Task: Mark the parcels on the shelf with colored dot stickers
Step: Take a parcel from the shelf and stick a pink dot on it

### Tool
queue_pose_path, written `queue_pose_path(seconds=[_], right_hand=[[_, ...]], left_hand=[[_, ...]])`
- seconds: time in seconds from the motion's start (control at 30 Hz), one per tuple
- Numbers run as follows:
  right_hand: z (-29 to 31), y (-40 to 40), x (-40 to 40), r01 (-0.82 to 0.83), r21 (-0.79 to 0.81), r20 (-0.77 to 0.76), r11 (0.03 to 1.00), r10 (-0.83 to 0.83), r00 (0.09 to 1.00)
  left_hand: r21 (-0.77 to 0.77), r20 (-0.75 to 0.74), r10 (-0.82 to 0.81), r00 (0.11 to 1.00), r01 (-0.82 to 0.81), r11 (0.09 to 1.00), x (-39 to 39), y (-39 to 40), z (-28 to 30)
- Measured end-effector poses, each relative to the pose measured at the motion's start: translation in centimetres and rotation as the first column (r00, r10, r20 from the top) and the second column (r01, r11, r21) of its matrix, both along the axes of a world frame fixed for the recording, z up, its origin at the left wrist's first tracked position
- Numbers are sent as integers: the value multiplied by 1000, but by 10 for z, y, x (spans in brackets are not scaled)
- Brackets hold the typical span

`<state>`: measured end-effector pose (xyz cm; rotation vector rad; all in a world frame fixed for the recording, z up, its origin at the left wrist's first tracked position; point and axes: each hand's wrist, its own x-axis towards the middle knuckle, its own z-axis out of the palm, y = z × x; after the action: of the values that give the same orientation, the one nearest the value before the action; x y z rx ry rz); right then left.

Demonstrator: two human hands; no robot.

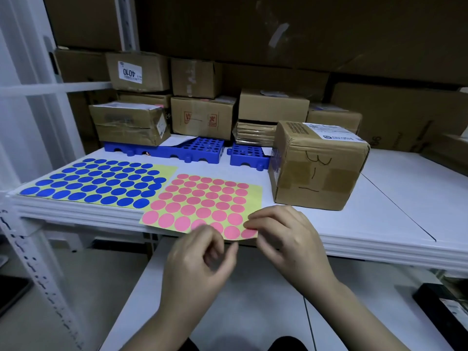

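Shelf: white boards (395,198) in a storeroom rack, cardboard stacked behind.
Pink sheet: pink dot sheet (202,203) overhangs the shelf's front edge.
Right hand: right hand (286,239) pinches the sheet's near corner, fingers curled.
Left hand: left hand (200,264) hangs just below the edge, fingertips pinched; whether a dot sits between them I cannot tell.
Parcels: nearest parcel (316,165) stands right of the sheet; more parcels (202,107) sit at the back.
Risk: a peeled dot may fold onto itself, or the overhanging sheet may slide off if tugged.
Nearby: blue dot sheet (98,182) lies left, one corner tucked under the pink one; blue racks (192,148) sit before the rear parcels and could hinder reaching them.
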<state>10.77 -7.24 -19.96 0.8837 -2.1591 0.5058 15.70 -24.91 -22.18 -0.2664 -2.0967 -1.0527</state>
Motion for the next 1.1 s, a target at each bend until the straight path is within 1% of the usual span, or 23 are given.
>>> queue_pose_path(seconds=[0.03,0.07,0.1,0.17,0.2,0.23,0.27,0.3,0.33,0.43,0.53,0.67,0.83,0.97,1.1], right_hand=[[-1,-1,0,7,-28,-11,1000,-8,1000],[-1,-1,-1,16,-49,-18,999,-17,1000],[0,-1,-1,20,-61,-25,998,-22,999],[-1,-3,-1,17,-56,-45,998,-20,999],[-2,-3,-1,10,-48,-58,999,-13,998],[-2,-3,0,-3,-42,-69,999,0,998],[-2,-4,1,-20,-41,-79,999,17,997],[-2,-4,2,-42,-47,-82,998,38,996],[-1,-4,4,-66,-64,-75,996,62,995],[2,-4,10,-119,-155,19,981,123,992],[7,-3,10,-81,-203,75,976,98,992],[9,-4,7,-50,-202,59,978,63,996],[9,-3,6,-45,-214,14,976,49,999],[11,-4,6,-35,-225,-3,974,35,999],[11,-4,5,-20,-231,3,973,22,1000]], left_hand=[[122,103,-91,991,78,989,6,4,-2],[249,186,-176,967,127,960,12,9,-1],[395,253,-267,930,153,906,15,13,2],[682,339,-479,810,139,718,15,19,17],[776,356,-565,744,102,622,13,20,24],[839,353,-619,702,56,542,10,20,31],[880,331,-647,687,23,474,8,20,35],[904,304,-660,687,10,427,6,18,37],[915,287,-669,686,11,404,5,18,38],[909,287,-678,676,30,415,3,16,38],[908,271,-670,692,46,415,2,15,40],[913,228,-675,702,86,399,-2,16,44],[935,162,-674,721,107,339,-7,20,45],[938,153,-660,735,102,331,-8,23,45],[929,158,-651,742,111,352,-9,24,46]])
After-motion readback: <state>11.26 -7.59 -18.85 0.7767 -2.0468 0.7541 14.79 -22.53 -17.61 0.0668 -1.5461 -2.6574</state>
